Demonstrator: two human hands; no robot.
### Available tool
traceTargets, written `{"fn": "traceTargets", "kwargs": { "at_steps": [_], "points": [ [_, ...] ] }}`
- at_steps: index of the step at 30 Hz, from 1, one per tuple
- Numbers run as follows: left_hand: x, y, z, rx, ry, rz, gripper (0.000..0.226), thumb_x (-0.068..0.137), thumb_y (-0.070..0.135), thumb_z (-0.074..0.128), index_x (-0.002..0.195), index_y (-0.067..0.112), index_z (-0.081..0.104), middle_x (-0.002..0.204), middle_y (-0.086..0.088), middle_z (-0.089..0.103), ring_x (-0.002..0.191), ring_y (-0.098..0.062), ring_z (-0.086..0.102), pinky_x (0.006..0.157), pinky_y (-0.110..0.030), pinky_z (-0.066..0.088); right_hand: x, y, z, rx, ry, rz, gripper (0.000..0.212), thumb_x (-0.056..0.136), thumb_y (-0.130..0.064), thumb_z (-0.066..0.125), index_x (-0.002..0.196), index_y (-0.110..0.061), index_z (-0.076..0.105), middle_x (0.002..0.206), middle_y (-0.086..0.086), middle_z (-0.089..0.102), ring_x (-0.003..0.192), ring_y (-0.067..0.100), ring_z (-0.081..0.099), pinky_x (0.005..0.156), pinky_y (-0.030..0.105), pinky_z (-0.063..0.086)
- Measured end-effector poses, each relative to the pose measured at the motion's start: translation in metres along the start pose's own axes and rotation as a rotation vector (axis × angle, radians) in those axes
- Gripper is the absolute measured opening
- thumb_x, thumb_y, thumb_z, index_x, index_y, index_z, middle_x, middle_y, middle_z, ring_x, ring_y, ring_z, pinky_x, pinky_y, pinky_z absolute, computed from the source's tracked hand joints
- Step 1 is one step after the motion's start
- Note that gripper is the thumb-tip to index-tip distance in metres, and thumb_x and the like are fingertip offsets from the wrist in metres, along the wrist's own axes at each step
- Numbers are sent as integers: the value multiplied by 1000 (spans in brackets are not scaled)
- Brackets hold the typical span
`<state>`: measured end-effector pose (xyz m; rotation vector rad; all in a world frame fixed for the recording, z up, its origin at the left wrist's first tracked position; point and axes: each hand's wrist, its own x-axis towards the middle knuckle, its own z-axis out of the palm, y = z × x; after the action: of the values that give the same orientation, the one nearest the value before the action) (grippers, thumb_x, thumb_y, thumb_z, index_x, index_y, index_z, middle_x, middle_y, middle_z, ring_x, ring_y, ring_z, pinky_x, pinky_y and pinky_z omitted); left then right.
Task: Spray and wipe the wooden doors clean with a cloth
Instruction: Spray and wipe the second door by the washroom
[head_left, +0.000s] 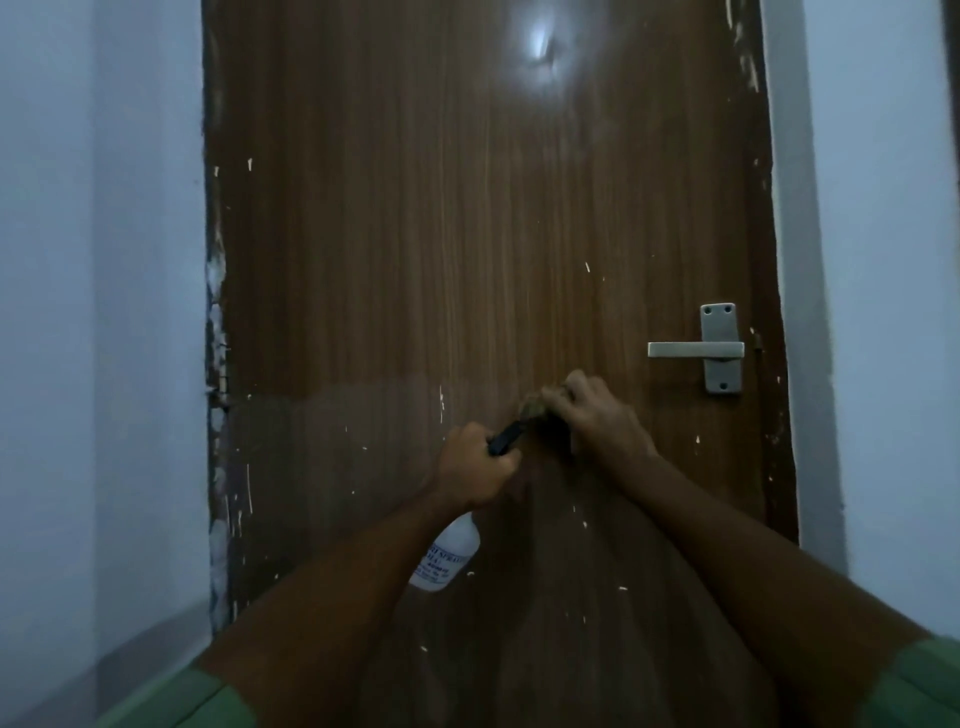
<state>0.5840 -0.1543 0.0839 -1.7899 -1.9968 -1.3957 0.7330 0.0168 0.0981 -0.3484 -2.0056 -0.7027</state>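
A brown wooden door (467, 234) with white paint flecks fills the view. My left hand (475, 465) grips the black trigger head of a white spray bottle (447, 558), whose labelled body hangs below my wrist. The nozzle points up and right toward my right hand (597, 415). That hand holds a small bunched brownish cloth (535, 408) against the door, just left of and below the handle.
A metal lever handle (698, 349) on a plate sits at the door's right side. Pale blue walls (104, 312) flank the door on both sides. The left door edge (215, 364) shows chipped white patches. Light reflects near the door's top.
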Motion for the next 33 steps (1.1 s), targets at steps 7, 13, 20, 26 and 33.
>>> {"fn": "traceTargets", "kwargs": {
  "at_steps": [7, 13, 20, 26, 33],
  "points": [
    [2, -13, -31, 5, -82, 58, 26, 101, 26, 66, 78, 16, 64, 67, -4, 64, 53, -12, 56, 53, -23, 46, 1, -69, 21, 51, -93, 115, 60, 95, -15, 64, 151, -21, 41, 141, 13, 39, 114, 25, 48, 77, 31, 52],
    [9, -28, -59, 8, -92, 73, 24, 100, 21, 68, 86, 2, 70, 73, -13, 68, 56, -16, 59, 54, -30, 48, 45, -57, 10, -18, -45, 165, 59, 91, -17, 71, 144, -26, 47, 133, 7, 39, 108, 20, 47, 76, 30, 51],
    [-3, -60, -71, 62, -55, -61, 36, 98, 18, 69, 65, 10, 57, 57, 1, 54, 36, -2, 46, 42, -13, 34, 57, -86, 24, 37, 48, 327, 60, 89, -11, 72, 145, -17, 51, 122, 10, 44, 94, 21, 50, 68, 30, 49],
    [7, -78, -78, 43, -17, -76, 31, 99, 25, 72, 71, 16, 61, 60, 3, 58, 38, -1, 51, 40, -10, 34, 89, -78, 12, 53, 83, 353, 62, 93, -17, 70, 149, -17, 45, 122, 10, 45, 92, 16, 47, 75, 34, 52],
    [15, -101, -93, -66, -47, 25, 21, 102, 23, 67, 81, 18, 66, 67, 2, 65, 49, -2, 57, 52, -20, 47, 39, -120, 72, -107, -221, -337, 74, 87, -27, 76, 151, -27, 38, 140, 11, 42, 112, 24, 52, 67, 28, 55]
  ]
}}
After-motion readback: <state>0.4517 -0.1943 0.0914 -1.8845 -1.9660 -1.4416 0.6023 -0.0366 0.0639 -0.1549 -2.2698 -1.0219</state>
